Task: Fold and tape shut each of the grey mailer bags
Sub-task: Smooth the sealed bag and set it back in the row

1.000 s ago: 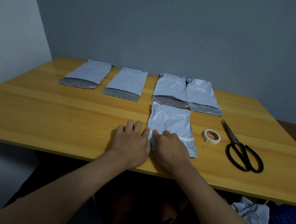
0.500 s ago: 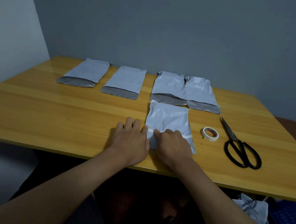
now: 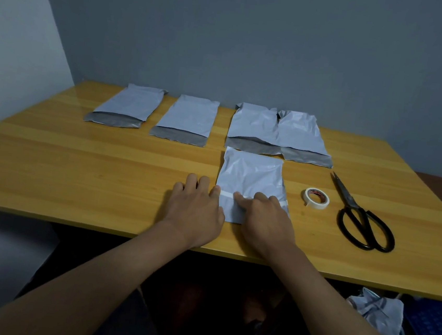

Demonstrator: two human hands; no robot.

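The folded mailer bag [image 3: 251, 178] lies at the wooden table's [image 3: 77, 174] near edge, white tape strip [image 3: 226, 194] across it. Right of it: tape roll [image 3: 316, 198], then scissors [image 3: 359, 214]. Four unsealed bags [image 3: 189, 117] lie beyond. The right hand [image 3: 264, 215] presses the strip, fingers straight; the left hand [image 3: 193, 208] lies flat at the bag's left edge, fingers together.

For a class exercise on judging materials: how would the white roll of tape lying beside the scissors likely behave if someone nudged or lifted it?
The small white roll of tape lies flat on its side on the wooden table, so a nudge would probably slide it, not roll it. Stood on edge, it could roll. Its thin, hollow ring suggests it is light and stiff enough to pinch.
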